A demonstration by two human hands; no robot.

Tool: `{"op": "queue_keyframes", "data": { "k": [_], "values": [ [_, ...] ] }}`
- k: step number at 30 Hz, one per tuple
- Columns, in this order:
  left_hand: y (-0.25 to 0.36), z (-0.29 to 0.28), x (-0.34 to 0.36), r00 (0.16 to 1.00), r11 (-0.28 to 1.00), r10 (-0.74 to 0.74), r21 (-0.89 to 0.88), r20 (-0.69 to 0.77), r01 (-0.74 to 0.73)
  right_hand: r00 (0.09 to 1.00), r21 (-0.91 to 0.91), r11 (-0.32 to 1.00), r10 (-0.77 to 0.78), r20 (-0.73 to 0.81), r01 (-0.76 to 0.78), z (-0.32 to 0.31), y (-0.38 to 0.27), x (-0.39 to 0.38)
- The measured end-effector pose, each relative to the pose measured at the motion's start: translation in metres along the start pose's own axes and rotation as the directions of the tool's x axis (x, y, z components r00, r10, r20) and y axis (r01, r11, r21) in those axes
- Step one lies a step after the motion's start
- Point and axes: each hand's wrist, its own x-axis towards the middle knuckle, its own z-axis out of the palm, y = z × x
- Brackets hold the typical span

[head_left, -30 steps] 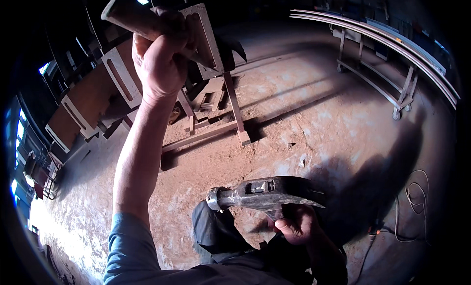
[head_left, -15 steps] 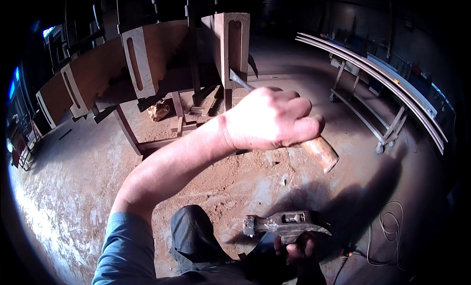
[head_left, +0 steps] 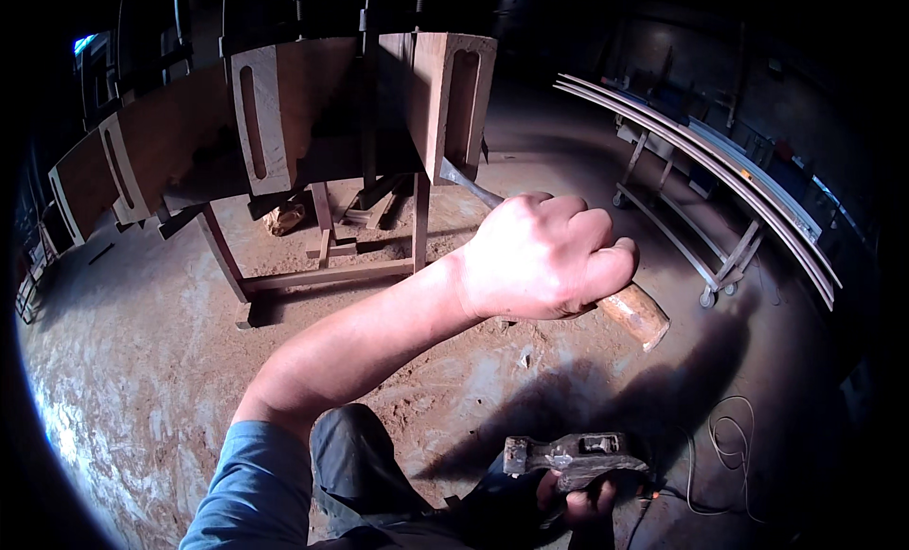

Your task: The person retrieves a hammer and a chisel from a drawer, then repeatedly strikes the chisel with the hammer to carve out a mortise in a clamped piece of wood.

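Note:
My left hand [head_left: 554, 257] is wrapped round the wooden handle of a chisel [head_left: 632, 315], its butt sticking out past my little finger. The steel blade slants up and to the left, its tip at the lower part of a slotted wooden beam end [head_left: 456, 105]; whether it touches or bites cannot be made out. Low in front of my body, my right hand [head_left: 579, 501] grips a claw hammer [head_left: 578, 457], whose face points left and claw right. Most of the hammer's handle is hidden. Further left, more slotted wooden ends [head_left: 263, 124] stand in a row.
Upright bar clamps [head_left: 366, 96] hold the boards together. Beneath is a wooden trestle [head_left: 331, 274], with a crumpled brown bundle [head_left: 284, 219] behind it. Sawdust covers the floor. At right stands a wheeled cart [head_left: 686, 238] bearing long boards; a cable [head_left: 729, 446] lies nearer.
My left hand and the chisel have shifted slightly right and down in view, along with the nearest beam end. The hammer sits a little further right and lower.

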Motion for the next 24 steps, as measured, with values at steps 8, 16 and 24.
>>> {"op": "queue_keyframes", "data": {
  "k": [8, 16, 24],
  "values": [
    [-0.003, 0.004, 0.012, 0.992, 0.999, -0.032, -0.022, -0.124, 0.030, 0.998, 0.046, 0.997, 0.057, -0.010, -0.056, 0.013, -0.032, 0.014],
    [-0.007, 0.003, 0.014, 0.993, 0.998, -0.062, -0.020, -0.100, 0.060, 0.975, -0.072, 0.976, 0.200, -0.096, -0.207, 0.019, -0.044, 0.017],
    [-0.012, 0.003, 0.019, 0.990, 0.998, -0.060, -0.044, -0.125, 0.055, 0.996, -0.091, 0.995, -0.038, -0.077, 0.031, 0.024, -0.034, 0.023]
  ]
}}
